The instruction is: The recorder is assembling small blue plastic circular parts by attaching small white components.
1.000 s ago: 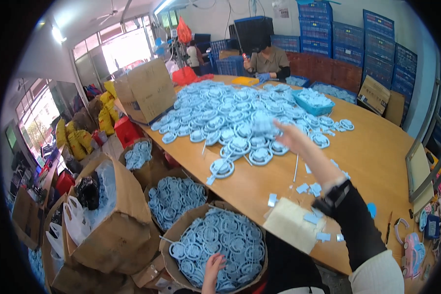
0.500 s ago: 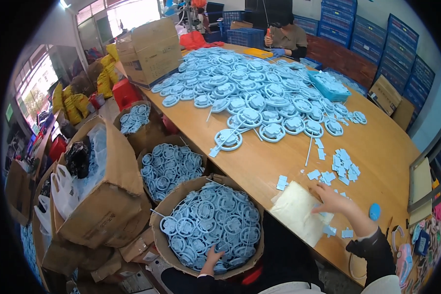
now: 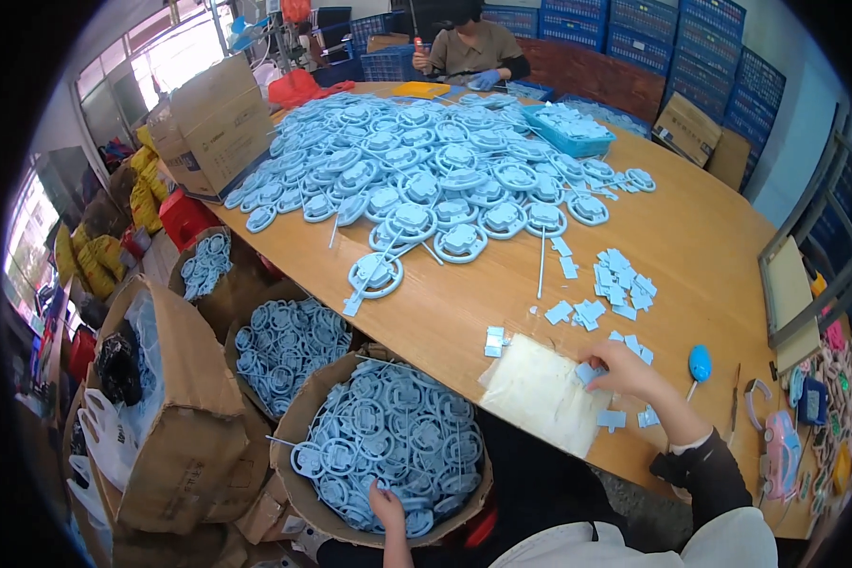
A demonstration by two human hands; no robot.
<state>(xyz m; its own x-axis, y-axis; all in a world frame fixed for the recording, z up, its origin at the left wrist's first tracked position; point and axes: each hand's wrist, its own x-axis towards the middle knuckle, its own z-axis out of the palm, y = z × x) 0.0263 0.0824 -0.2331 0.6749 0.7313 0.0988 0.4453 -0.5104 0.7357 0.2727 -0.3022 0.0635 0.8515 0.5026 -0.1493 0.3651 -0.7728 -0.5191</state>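
My right hand [image 3: 625,369] pinches a small flat light-blue plastic piece [image 3: 589,373] above the right part of a pale cream sheet or pad [image 3: 540,393] at the table's near edge. More such flat pieces [image 3: 623,279] lie loose beyond the hand, and a couple rest beside the sheet. Down in an open cardboard box, my left hand [image 3: 386,506] is among light-blue ring-shaped plastic parts [image 3: 402,426]. Its fingers look curled, but the parts around them hide what they hold, if anything.
A large heap of the ring-shaped parts [image 3: 426,170] covers the far table [image 3: 677,222], beside a blue basket [image 3: 568,137]. Other cardboard boxes [image 3: 194,407] crowd the left. A blue oval object [image 3: 699,363] lies at right. A person [image 3: 473,57] sits across the table.
My right hand has gone from spread fingers over the sheet to pinching a flat blue piece. My left hand has shifted within the box, and the whole view has turned rightward.
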